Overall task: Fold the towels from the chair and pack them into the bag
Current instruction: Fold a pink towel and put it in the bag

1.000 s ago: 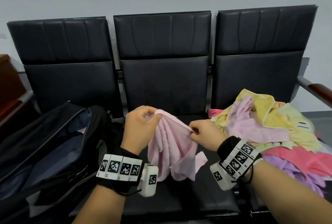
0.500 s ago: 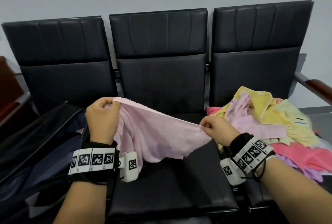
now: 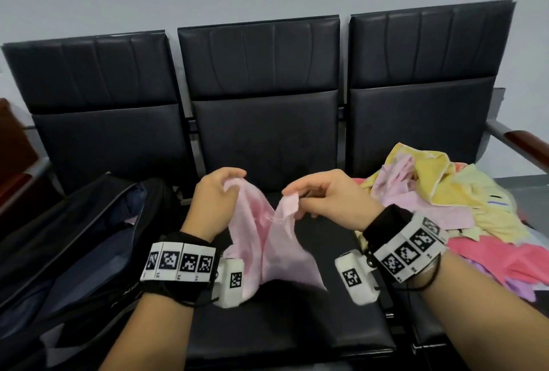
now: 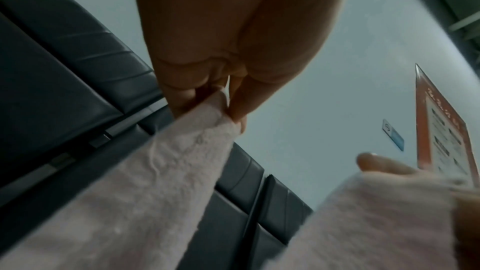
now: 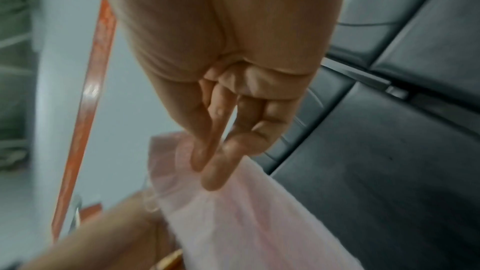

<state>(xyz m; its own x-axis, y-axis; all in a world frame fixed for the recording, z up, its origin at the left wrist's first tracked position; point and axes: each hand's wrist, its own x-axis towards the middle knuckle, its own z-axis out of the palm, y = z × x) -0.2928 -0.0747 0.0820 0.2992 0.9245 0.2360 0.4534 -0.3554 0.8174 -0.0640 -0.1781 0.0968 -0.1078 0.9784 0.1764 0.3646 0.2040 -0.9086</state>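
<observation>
Black chair seats (image 3: 267, 296) stretched below: left hand (image 3: 215, 201) and right hand (image 3: 326, 199) pinched pink towel (image 3: 276, 251) corners, best matched evenly.

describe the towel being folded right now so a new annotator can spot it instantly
Find the row of three black chairs; over the middle seat, the left hand and right hand each pinch an upper corner of the pale pink towel. It hangs between them in the air, unlike the yellow and pink towels in the pile on the right seat.
</observation>
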